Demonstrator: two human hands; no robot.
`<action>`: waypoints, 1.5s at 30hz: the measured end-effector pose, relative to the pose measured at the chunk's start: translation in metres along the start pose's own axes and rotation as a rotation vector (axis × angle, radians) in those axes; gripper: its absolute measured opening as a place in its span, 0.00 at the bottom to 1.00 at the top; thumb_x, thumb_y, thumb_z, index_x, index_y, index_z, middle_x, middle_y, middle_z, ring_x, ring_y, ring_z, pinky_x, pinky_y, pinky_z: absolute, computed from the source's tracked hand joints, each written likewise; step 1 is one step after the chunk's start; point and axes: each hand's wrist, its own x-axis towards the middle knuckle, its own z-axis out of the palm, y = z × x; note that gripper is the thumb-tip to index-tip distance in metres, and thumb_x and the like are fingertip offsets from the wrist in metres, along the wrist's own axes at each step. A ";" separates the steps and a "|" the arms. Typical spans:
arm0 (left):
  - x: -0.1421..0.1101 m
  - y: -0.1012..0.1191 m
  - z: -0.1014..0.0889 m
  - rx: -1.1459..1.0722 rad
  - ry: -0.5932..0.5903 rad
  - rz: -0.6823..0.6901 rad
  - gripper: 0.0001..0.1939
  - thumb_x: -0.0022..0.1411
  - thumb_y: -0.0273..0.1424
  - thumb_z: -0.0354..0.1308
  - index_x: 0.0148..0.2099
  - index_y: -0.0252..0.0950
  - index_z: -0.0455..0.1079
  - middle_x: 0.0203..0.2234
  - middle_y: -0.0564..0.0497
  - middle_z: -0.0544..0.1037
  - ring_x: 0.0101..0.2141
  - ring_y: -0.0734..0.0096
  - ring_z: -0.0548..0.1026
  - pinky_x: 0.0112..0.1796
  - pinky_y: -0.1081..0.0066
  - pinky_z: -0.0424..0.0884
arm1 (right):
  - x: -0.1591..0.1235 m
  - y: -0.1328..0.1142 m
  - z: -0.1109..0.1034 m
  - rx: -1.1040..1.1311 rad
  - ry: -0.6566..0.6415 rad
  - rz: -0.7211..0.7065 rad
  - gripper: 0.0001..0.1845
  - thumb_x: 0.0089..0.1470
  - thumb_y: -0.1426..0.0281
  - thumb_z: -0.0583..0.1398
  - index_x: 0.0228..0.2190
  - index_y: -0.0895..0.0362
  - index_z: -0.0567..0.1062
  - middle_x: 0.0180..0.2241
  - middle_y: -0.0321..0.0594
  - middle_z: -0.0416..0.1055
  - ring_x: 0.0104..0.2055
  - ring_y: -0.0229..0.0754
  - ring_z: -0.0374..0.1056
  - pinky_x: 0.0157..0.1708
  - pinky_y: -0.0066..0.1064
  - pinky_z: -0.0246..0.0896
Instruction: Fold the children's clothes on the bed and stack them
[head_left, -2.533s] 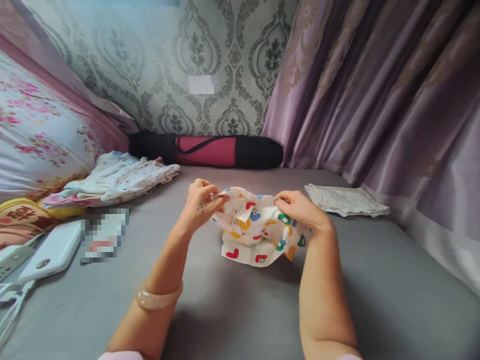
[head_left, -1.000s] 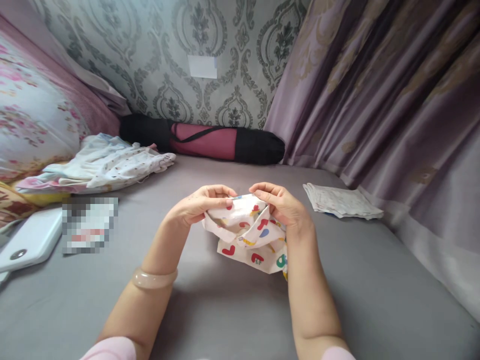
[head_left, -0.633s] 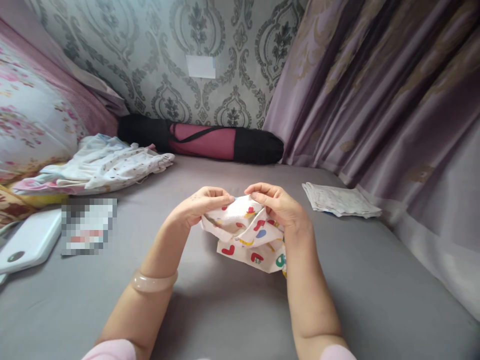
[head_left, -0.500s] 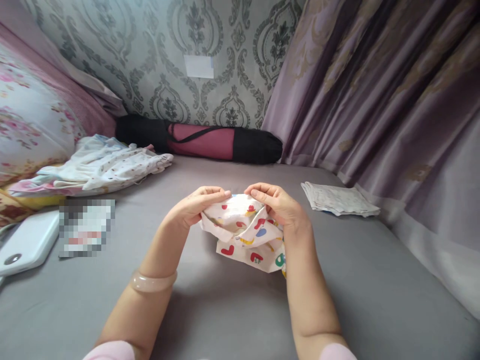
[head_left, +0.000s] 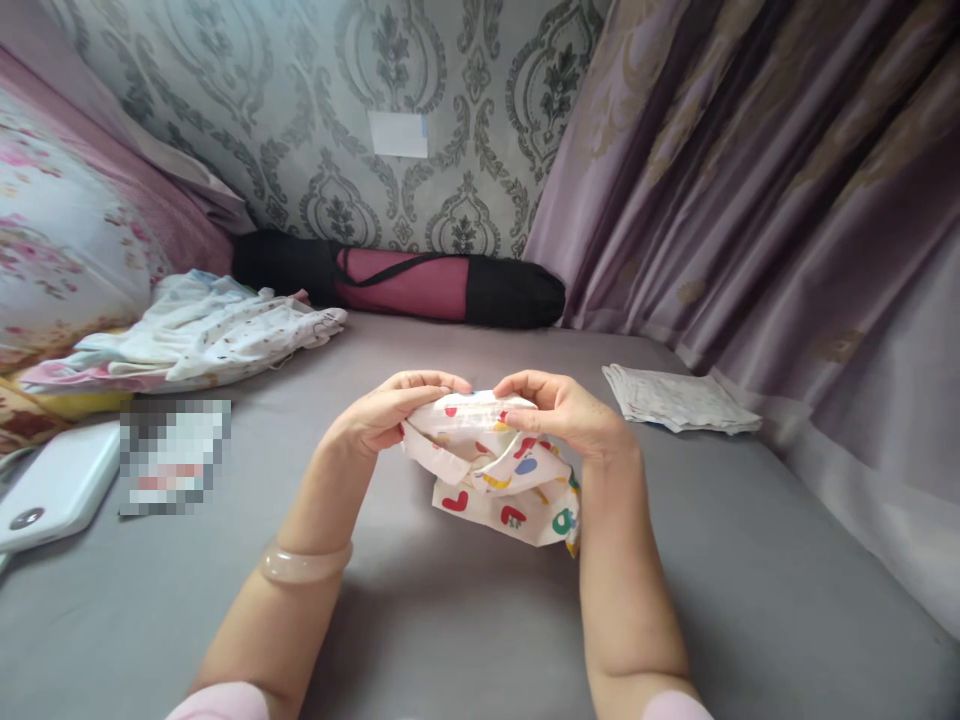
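Observation:
Both hands hold a small white cloth garment (head_left: 491, 516) printed with red, blue, yellow and green figures. Its upper edge is drawn up between the hands, and a V-shaped opening with folded borders faces me; the lower part hangs down, loosely bunched at the right. My left hand (head_left: 390, 410) pinches the upper left edge, thumb along the top. At the upper right edge, my right hand (head_left: 566, 410) has its thumb on the near side of the cloth and its fingers over the far side. A pale bangle (head_left: 307, 563) circles my left forearm.
Grey bedding (head_left: 480, 640) lies underneath. At the left are a pile of light clothes (head_left: 217, 330), a white device (head_left: 56, 490) and a blurred-out packet (head_left: 176, 460). Folded cloths (head_left: 679, 398) lie right, beside the curtain (head_left: 712, 180). A black-and-maroon roll bag (head_left: 405, 285) lies along the wall.
My right hand has shifted slightly right, and its thumb has moved down onto the near face of the cloth. My left fingers have slid a little right along the upper edge.

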 end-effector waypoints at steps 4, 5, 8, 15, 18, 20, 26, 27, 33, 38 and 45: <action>-0.005 0.004 0.002 0.033 -0.024 -0.005 0.19 0.50 0.37 0.70 0.41 0.32 0.76 0.26 0.49 0.78 0.23 0.74 0.73 0.23 0.77 0.68 | -0.004 -0.003 0.001 -0.053 -0.001 -0.015 0.21 0.44 0.65 0.70 0.41 0.56 0.76 0.37 0.37 0.75 0.34 0.37 0.71 0.33 0.27 0.67; -0.006 0.005 0.003 0.045 -0.035 -0.007 0.19 0.48 0.36 0.71 0.42 0.32 0.76 0.27 0.49 0.79 0.23 0.74 0.74 0.24 0.77 0.69 | -0.004 -0.003 0.002 -0.071 0.015 -0.016 0.20 0.45 0.65 0.70 0.41 0.56 0.76 0.37 0.38 0.75 0.34 0.37 0.71 0.33 0.27 0.67; -0.008 0.006 0.005 0.091 -0.048 0.003 0.21 0.47 0.33 0.73 0.43 0.35 0.75 0.30 0.50 0.79 0.26 0.73 0.76 0.28 0.74 0.73 | -0.005 -0.006 0.005 -0.126 0.085 -0.010 0.18 0.46 0.66 0.68 0.40 0.56 0.77 0.37 0.38 0.76 0.34 0.38 0.72 0.32 0.27 0.67; -0.011 0.008 0.009 0.265 0.041 0.016 0.21 0.48 0.37 0.71 0.44 0.34 0.74 0.28 0.51 0.79 0.25 0.72 0.75 0.27 0.75 0.72 | -0.006 -0.012 0.018 -0.285 0.237 0.021 0.12 0.49 0.64 0.65 0.36 0.56 0.79 0.34 0.39 0.77 0.32 0.38 0.71 0.30 0.27 0.65; -0.011 0.007 0.010 0.337 0.063 0.031 0.20 0.50 0.39 0.70 0.42 0.34 0.74 0.23 0.52 0.77 0.23 0.74 0.74 0.23 0.77 0.68 | -0.006 -0.014 0.021 -0.361 0.287 0.015 0.10 0.50 0.64 0.64 0.33 0.56 0.79 0.31 0.38 0.77 0.30 0.37 0.70 0.27 0.26 0.63; -0.011 0.005 0.008 0.370 0.070 0.055 0.18 0.52 0.41 0.69 0.40 0.34 0.73 0.22 0.53 0.75 0.22 0.74 0.73 0.22 0.78 0.66 | -0.005 -0.013 0.020 -0.396 0.308 0.012 0.09 0.50 0.65 0.63 0.32 0.56 0.78 0.30 0.38 0.76 0.29 0.37 0.69 0.26 0.26 0.62; -0.008 0.001 0.006 0.409 0.207 0.233 0.18 0.50 0.43 0.70 0.32 0.34 0.71 0.41 0.47 0.76 0.24 0.75 0.77 0.22 0.76 0.71 | 0.003 -0.004 0.014 -0.469 0.421 -0.103 0.07 0.49 0.65 0.62 0.28 0.56 0.78 0.41 0.41 0.76 0.35 0.39 0.71 0.32 0.29 0.65; -0.008 0.001 0.007 0.397 0.227 0.270 0.18 0.50 0.43 0.69 0.32 0.34 0.71 0.43 0.46 0.75 0.25 0.75 0.77 0.23 0.76 0.72 | 0.005 -0.003 0.013 -0.464 0.447 -0.163 0.07 0.49 0.65 0.63 0.27 0.56 0.78 0.44 0.41 0.75 0.38 0.40 0.71 0.35 0.30 0.66; -0.005 0.002 0.015 0.286 0.267 0.274 0.19 0.56 0.47 0.64 0.37 0.35 0.71 0.23 0.51 0.77 0.20 0.74 0.74 0.18 0.79 0.66 | 0.012 -0.001 0.011 -0.296 0.463 -0.282 0.08 0.49 0.63 0.64 0.29 0.55 0.76 0.29 0.36 0.75 0.33 0.39 0.71 0.36 0.31 0.66; 0.004 -0.003 0.020 0.292 0.391 0.299 0.19 0.53 0.46 0.65 0.34 0.34 0.73 0.20 0.54 0.75 0.17 0.78 0.69 0.17 0.80 0.61 | 0.018 0.007 0.009 -0.266 0.476 -0.241 0.11 0.51 0.60 0.63 0.31 0.55 0.75 0.28 0.35 0.74 0.28 0.37 0.68 0.27 0.27 0.62; 0.015 -0.016 -0.003 0.237 0.391 0.103 0.22 0.49 0.50 0.67 0.32 0.34 0.74 0.17 0.54 0.72 0.16 0.77 0.67 0.17 0.78 0.59 | 0.031 0.026 0.001 -0.165 0.452 -0.155 0.15 0.47 0.58 0.67 0.32 0.56 0.79 0.29 0.37 0.77 0.28 0.39 0.70 0.27 0.28 0.63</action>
